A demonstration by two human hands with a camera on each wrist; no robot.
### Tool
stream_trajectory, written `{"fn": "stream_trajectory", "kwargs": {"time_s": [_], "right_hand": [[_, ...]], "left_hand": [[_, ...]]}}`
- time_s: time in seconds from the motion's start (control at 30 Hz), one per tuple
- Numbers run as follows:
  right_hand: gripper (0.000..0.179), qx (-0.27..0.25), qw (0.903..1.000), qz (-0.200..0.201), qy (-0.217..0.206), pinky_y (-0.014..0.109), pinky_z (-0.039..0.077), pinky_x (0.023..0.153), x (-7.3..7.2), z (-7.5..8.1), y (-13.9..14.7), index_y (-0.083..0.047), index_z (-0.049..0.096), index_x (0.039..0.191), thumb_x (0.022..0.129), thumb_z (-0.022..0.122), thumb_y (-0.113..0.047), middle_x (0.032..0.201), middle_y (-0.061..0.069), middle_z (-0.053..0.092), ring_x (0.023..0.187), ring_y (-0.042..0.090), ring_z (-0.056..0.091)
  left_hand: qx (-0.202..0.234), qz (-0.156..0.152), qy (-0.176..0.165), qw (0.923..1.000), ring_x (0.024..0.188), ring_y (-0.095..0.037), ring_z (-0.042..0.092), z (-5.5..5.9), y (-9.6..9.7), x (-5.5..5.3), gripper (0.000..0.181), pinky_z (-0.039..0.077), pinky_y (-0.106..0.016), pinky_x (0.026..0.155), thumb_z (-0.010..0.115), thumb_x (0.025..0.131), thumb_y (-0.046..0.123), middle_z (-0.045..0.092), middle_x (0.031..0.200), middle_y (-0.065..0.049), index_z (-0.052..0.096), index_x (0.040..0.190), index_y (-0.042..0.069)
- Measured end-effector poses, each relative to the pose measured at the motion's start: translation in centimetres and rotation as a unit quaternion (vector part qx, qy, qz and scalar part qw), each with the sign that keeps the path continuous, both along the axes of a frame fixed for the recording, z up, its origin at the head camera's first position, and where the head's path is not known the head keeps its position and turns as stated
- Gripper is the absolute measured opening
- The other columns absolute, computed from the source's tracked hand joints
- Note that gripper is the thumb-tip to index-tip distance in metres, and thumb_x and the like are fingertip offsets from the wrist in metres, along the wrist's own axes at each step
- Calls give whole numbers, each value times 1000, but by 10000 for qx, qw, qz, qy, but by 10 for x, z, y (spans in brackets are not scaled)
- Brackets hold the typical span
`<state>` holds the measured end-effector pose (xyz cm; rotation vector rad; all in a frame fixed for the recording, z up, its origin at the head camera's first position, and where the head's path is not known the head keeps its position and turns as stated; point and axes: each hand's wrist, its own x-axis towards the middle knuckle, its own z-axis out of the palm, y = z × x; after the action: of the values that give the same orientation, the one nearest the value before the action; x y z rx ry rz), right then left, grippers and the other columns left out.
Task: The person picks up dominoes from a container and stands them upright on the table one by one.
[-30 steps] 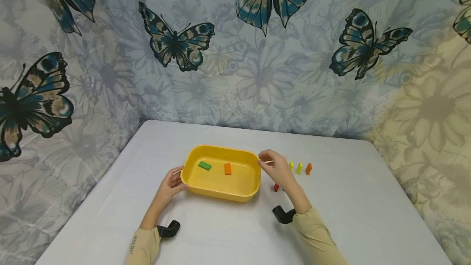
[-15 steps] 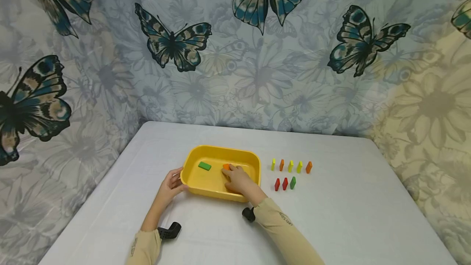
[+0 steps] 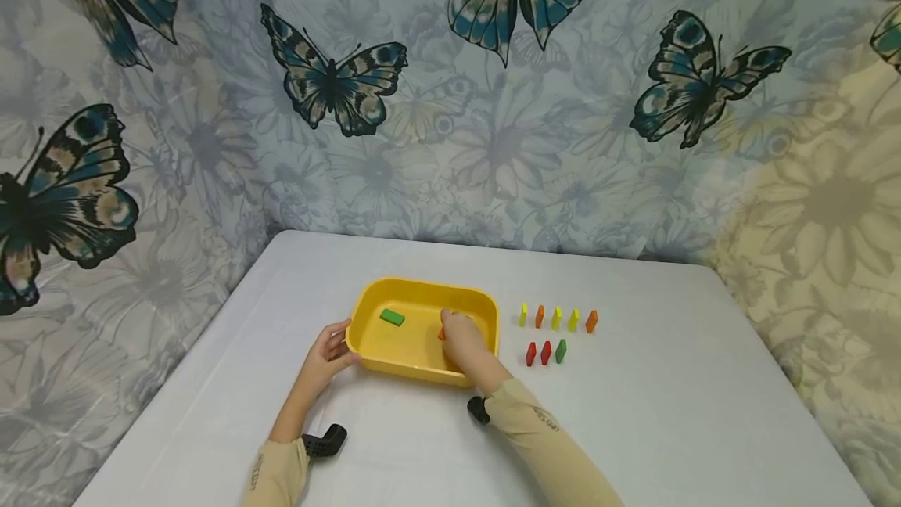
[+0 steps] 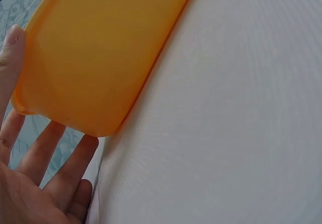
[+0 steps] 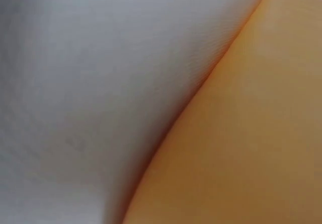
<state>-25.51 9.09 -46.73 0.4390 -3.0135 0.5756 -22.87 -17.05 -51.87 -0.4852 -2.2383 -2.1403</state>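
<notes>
A yellow tray lies on the white table. My left hand rests at its left end, fingers spread and their tips touching the outside wall; the left wrist view shows the thumb against the tray's edge. Inside the tray, toward the right, my right hand reaches down with bent fingers and pinches an orange block, mostly hidden by the hand. A green block lies flat in the tray's left half. The right wrist view has only the tray's wall and tablecloth, without that hand's fingers.
Right of the tray, small blocks stand upright in two rows. The back row holds yellow blocks and orange blocks. In the front row are two red blocks and a green block. A butterfly-print cloth hangs behind the table.
My right hand has come from the standing blocks at the right into the tray and onto the orange block, which has shifted slightly right. My left hand has stayed at the tray's end.
</notes>
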Motion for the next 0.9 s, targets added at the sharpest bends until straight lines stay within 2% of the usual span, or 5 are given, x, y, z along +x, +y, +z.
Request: {"fn": "stream_trajectory", "kwargs": {"time_s": [0.13, 0.27, 0.5, 0.7, 0.9], "right_hand": [[21, -226, 9993, 115, -280, 28, 43, 59, 2, 4, -1, 1, 55, 99, 80, 64, -2, 70, 4, 48, 63, 17, 46], [30, -911, 9945, 362, -358, 27, 43, 60, 3, 9, -1, 4, 56, 105, 79, 67, -3, 75, 5, 52, 66, 17, 47], [23, -2403, 9681, 671, -240, 31, 49, 69, 13, 14, 11, 4, 61, 99, 77, 66, 3, 86, 8, 61, 75, 20, 56], [24, -2953, 9499, 1011, -183, 32, 50, 70, 20, 15, 33, 3, 62, 101, 78, 66, 2, 89, 5, 63, 78, 19, 58], [24, -3392, 9317, 1273, -252, 40, 49, 75, 38, 50, 56, 8, 57, 102, 79, 60, 11, 93, 19, 61, 86, 33, 58]], "left_hand": [[-28, 18, -33, 10000, 109, -35, 47, 1, -1, 0, 62, 45, -24, 80, 67, 77, -1, 40, 131, -23, 36, 131, -2], [-13, 47, 15, 10000, 108, -34, 48, 4, 0, -1, 62, 44, -23, 81, 68, 78, 1, 41, 130, -22, 37, 131, 0], [-53, 12, 73, 10000, 108, -35, 48, 3, -1, 0, 61, 44, -22, 81, 67, 78, 0, 41, 130, -23, 37, 131, -1], [-14, 2, 30, 10000, 108, -33, 49, -1, 1, 1, 60, 44, -22, 81, 67, 79, 0, 42, 130, -23, 37, 130, -2], [-5, -3, 33, 10000, 110, -42, 44, 1, 0, -1, 62, 44, -20, 80, 65, 78, -5, 39, 130, -26, 34, 132, -5]]}}
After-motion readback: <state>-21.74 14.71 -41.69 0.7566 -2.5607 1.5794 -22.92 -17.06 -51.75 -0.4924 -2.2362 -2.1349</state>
